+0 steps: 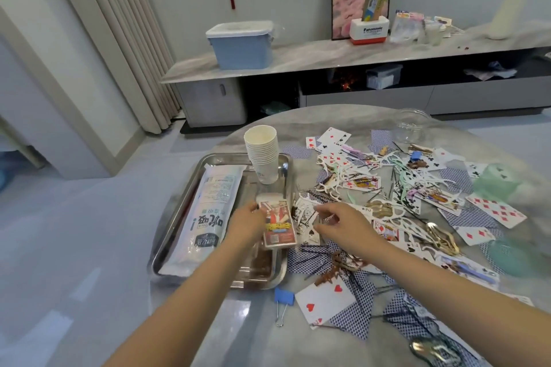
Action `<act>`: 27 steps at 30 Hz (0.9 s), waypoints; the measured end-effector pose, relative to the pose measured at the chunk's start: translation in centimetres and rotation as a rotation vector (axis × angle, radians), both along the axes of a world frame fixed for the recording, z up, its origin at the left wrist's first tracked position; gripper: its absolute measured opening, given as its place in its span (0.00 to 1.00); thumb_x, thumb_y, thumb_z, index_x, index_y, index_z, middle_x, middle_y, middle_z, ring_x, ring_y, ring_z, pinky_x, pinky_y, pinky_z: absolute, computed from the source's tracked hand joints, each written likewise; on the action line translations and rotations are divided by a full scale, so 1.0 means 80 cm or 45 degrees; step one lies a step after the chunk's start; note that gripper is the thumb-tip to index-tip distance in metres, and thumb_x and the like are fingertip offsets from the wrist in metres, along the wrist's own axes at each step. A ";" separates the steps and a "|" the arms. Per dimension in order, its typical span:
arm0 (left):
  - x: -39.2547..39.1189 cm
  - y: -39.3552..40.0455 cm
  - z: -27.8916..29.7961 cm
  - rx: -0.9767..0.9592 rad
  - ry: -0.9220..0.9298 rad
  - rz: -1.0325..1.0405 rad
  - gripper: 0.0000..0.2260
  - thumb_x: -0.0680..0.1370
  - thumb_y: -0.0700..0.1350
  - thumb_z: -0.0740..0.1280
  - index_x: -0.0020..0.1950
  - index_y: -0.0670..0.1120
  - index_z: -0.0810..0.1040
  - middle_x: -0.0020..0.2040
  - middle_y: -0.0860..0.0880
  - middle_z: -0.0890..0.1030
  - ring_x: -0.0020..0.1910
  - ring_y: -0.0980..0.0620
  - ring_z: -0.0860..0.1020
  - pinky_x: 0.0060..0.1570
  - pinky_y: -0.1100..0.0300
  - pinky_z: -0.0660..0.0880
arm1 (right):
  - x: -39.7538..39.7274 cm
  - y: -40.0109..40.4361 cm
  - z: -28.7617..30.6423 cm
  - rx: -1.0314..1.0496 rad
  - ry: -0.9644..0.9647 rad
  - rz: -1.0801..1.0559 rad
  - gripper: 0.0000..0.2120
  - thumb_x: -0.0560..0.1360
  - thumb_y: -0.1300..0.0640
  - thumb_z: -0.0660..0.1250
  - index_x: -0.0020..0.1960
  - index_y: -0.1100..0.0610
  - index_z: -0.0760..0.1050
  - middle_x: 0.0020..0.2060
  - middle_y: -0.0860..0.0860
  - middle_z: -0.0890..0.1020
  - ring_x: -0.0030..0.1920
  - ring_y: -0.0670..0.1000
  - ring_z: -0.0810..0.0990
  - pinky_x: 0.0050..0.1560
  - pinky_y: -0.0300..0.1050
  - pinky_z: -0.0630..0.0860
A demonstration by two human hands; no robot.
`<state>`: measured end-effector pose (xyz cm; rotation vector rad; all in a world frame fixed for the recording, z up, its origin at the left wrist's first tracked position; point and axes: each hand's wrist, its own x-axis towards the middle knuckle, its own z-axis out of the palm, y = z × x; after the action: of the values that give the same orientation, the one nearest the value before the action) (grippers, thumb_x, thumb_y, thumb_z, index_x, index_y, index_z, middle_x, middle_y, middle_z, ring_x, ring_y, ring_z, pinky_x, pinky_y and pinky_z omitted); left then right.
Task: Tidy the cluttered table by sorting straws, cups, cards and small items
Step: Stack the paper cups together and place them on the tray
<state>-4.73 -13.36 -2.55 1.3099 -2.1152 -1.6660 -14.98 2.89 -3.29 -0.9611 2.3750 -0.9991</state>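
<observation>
My left hand (245, 221) grips a card box (277, 225) with a red printed face, held over the right side of the steel tray (179, 226). My right hand (343, 222) hovers just right of the box, fingers curled over loose cards and hairpins (307, 217); whether it pinches anything is unclear. A stack of white paper cups (262, 155) stands at the tray's far right corner. A long white pack of straws (208, 217) lies along the tray's left side. Playing cards (495, 210) lie scattered face up and face down across the round table.
A blue binder clip (283, 298) lies near the table's front edge beside a two of hearts (325, 301). White floss picks, hairpins and hair claws (441, 235) mix with the cards. A clear glass jar (411, 125) stands at the far side. A green object (501, 179) sits at the right.
</observation>
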 end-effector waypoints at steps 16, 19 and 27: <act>0.055 0.058 -0.013 -0.890 -0.539 -0.475 0.24 0.77 0.46 0.61 0.72 0.45 0.64 0.72 0.41 0.59 0.72 0.42 0.58 0.70 0.48 0.55 | 0.052 0.064 -0.028 0.754 0.603 0.641 0.27 0.65 0.43 0.74 0.58 0.53 0.69 0.58 0.50 0.73 0.60 0.51 0.67 0.55 0.44 0.62; 0.058 0.100 -0.004 -1.086 -0.416 -0.694 0.14 0.78 0.46 0.62 0.62 0.49 0.77 0.64 0.48 0.73 0.63 0.48 0.70 0.64 0.53 0.63 | 0.052 0.088 -0.031 0.644 0.474 0.498 0.25 0.66 0.45 0.75 0.56 0.54 0.70 0.55 0.51 0.74 0.54 0.50 0.68 0.49 0.43 0.64; 0.034 0.177 -0.044 -0.889 -0.474 -1.106 0.26 0.70 0.55 0.73 0.61 0.44 0.72 0.59 0.46 0.70 0.60 0.46 0.68 0.57 0.53 0.69 | 0.053 0.133 -0.038 0.499 0.376 0.479 0.20 0.72 0.57 0.70 0.63 0.55 0.71 0.59 0.52 0.71 0.62 0.51 0.67 0.60 0.42 0.65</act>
<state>-2.00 0.80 -6.11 0.5130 -3.3363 -0.6360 -10.71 13.55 -6.30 -1.3956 2.3569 -0.2528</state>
